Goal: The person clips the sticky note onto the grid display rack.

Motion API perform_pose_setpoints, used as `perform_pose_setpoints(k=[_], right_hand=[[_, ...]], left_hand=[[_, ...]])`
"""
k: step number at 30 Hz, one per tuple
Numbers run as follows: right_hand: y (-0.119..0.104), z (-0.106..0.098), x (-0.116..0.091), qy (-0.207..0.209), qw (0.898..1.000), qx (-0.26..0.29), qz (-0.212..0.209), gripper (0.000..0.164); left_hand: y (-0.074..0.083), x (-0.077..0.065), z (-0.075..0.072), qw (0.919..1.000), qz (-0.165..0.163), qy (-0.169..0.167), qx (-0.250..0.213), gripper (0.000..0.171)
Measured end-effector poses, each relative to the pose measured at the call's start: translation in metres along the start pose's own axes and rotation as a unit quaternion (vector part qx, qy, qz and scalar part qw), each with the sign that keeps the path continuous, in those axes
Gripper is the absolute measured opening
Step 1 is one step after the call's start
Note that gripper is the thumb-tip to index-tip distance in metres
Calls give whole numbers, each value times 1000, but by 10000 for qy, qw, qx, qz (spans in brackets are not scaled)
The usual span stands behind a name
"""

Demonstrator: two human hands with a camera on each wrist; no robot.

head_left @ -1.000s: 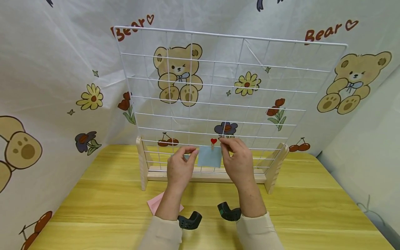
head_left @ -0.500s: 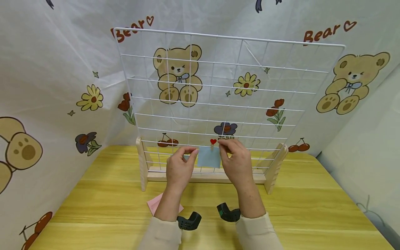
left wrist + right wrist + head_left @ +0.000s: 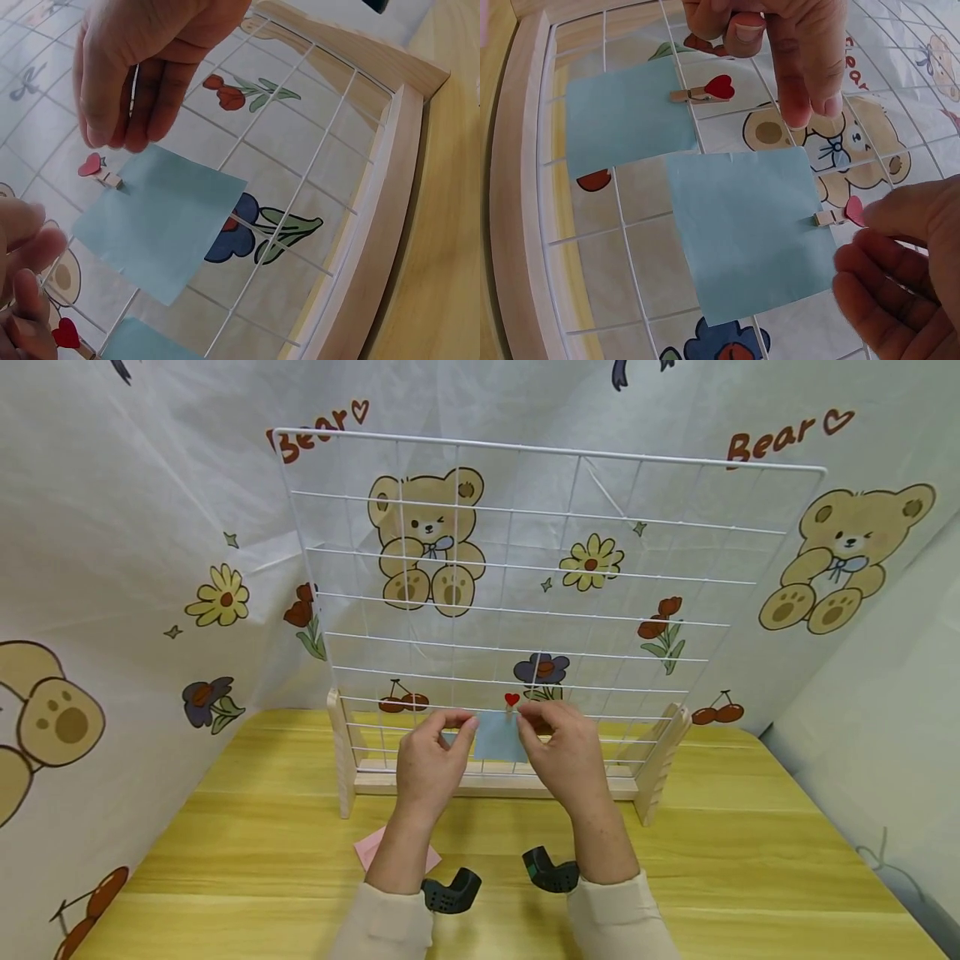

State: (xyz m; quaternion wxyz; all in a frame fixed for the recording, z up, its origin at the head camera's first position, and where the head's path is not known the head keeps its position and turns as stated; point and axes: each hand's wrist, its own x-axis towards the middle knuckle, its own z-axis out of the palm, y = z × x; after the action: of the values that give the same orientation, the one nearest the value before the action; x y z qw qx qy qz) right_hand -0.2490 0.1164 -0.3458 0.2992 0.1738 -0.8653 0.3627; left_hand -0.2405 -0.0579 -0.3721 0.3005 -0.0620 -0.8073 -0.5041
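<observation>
A light-blue square sheet hangs on the white wire grid. At its top edge a small wooden clothespin with a red heart clips it there. My right hand is at the sheet's upper right corner; in the right wrist view its thumb overlaps the heart's tip. My left hand is by the upper left corner, fingers loosely bent, with nothing seen in its grasp. A second blue sheet hangs to the left under another heart clothespin, largely behind my left hand in the head view.
Wooden feet and a wooden bar hold the grid upright on the wood-grain table. Pink paper lies partly under my left forearm. A bear-print cloth hangs behind.
My right hand has shifted slightly left and down, closer to the clothespin and over the sheet's right edge. My left hand has barely moved, and the sheet stays in place.
</observation>
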Motion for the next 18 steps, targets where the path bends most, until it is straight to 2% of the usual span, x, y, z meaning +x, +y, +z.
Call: perform_pose_setpoints(k=[5, 12, 18], right_hand=[[1, -3, -1, -434, 9990, 6, 119, 13], [4, -13, -7, -1284, 9904, 32, 515, 12], [6, -18, -12, -1542, 9856, -26, 694, 12]], left_hand=[[0, -2, -2, 9998, 59, -169, -20, 14], [-4, -4, -4, 9999, 75, -144, 24, 13], [-3, -7, -5, 9997, 145, -202, -67, 13]])
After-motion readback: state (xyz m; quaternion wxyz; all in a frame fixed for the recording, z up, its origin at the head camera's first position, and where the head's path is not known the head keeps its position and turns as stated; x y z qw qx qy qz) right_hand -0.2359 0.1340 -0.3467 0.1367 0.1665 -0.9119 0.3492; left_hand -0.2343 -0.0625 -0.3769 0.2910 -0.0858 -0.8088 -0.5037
